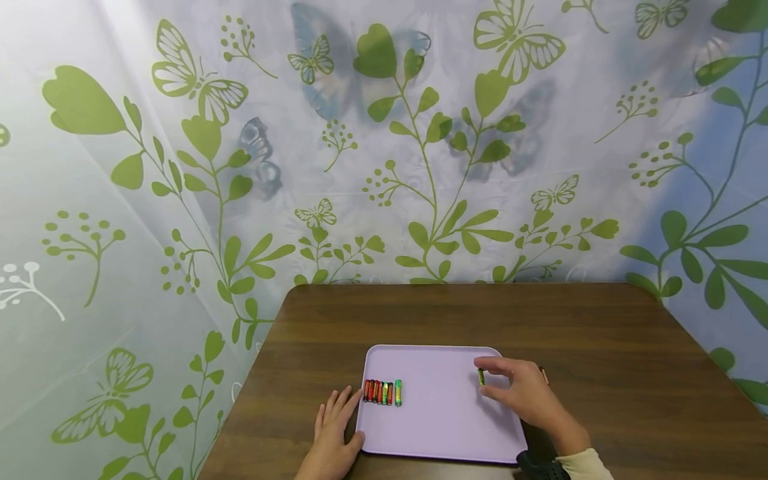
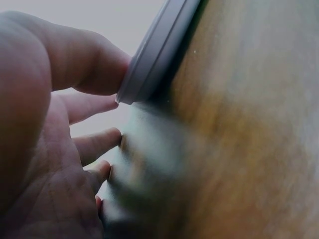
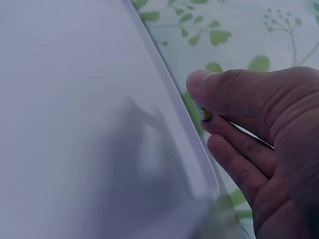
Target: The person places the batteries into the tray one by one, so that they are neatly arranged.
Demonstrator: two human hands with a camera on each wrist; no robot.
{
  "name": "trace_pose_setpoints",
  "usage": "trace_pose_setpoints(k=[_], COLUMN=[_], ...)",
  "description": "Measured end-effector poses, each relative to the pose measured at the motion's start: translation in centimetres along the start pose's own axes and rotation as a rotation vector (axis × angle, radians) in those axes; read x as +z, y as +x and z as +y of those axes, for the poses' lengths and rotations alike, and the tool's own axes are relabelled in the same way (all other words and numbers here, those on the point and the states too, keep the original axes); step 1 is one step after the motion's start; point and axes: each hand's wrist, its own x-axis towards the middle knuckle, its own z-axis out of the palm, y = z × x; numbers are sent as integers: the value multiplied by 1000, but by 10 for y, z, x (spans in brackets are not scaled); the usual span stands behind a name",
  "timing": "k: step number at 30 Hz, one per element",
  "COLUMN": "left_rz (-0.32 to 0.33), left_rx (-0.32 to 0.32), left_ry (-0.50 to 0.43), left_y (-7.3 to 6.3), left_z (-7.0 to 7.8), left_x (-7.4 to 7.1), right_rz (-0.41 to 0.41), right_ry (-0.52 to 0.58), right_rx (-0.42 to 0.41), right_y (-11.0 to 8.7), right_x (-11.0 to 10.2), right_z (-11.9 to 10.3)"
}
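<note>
A lilac tray [image 1: 438,427] lies on the table. Along its left side stands a row of several AAA-looking batteries, red-and-black ones [image 1: 376,391] mostly, with a green battery [image 1: 399,393] slightly apart at the row's right end. Between thumb and fingertips, my right hand [image 1: 521,390] pinches a single green battery [image 1: 481,377] above the tray's right side; in the right wrist view most of that battery [image 3: 205,114] is hidden by the thumb. My left hand [image 1: 335,433] rests at the tray's left edge, fingers spread, its thumb touching the rim [image 2: 149,55].
The brown wooden table [image 1: 576,327] extends past the tray on both sides and behind it. A curtain [image 1: 372,200] printed with green leaves and butterflies hangs beyond the table's far edge and along its left. A dark band [image 1: 540,467] circles the right wrist.
</note>
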Motion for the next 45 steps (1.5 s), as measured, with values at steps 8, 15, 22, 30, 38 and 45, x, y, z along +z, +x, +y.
trace_pose_setpoints(k=[8,15,22,30,38,45], left_rz=[-6,23,41,-63,-8,-32], left_rx=[41,47,53,-33,3,10], left_ry=[-38,-27,-37,-1,-21,-17], left_y=[-2,-1,-3,-2,-2,-4], left_z=[3,0,4,20,10,19], left_x=[-2,1,0,-10,-3,-8], right_rz=[-50,-74,-106,-148,-138,-129], right_ry=[56,63,88,131,146,63], right_rx=[-75,-117,-153,-143,-181,-191], right_y=[14,22,29,36,39,41], right_x=[28,48,68,92,111,122], right_z=[-15,-29,-42,-54,-64,-67])
